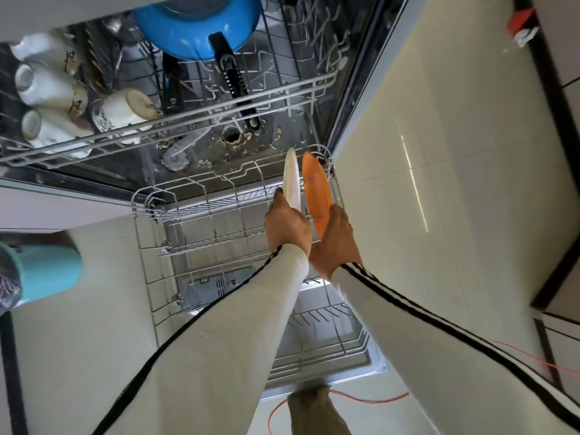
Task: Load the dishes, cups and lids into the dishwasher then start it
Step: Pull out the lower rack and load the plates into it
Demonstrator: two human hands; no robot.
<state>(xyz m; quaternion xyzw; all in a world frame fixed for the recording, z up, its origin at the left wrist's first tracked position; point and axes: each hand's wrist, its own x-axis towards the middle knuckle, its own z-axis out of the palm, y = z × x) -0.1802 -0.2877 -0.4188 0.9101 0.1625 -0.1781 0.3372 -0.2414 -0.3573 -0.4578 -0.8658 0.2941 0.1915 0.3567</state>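
Note:
The dishwasher stands open with its lower rack (pixel 147 246) pulled out over the door. At the rack's far right corner a white plate (pixel 292 180) stands on edge, and my left hand (pixel 287 226) grips its near rim. Right beside it an orange plate (pixel 315 186) stands on edge among the tines, held at its near rim by my right hand (pixel 335 243). The upper rack (pixel 194 119) carries several white cups (pixel 47 89) on the left and a blue pan (pixel 201 26) with a black handle.
Food scraps lie around the drain (pixel 232 138) on the tub floor. A teal cup (pixel 47 274) sits at the left edge. Cream floor tiles (pixel 439 183) spread to the right. A red cable (pixel 361 400) runs across the floor by my foot (pixel 317 409).

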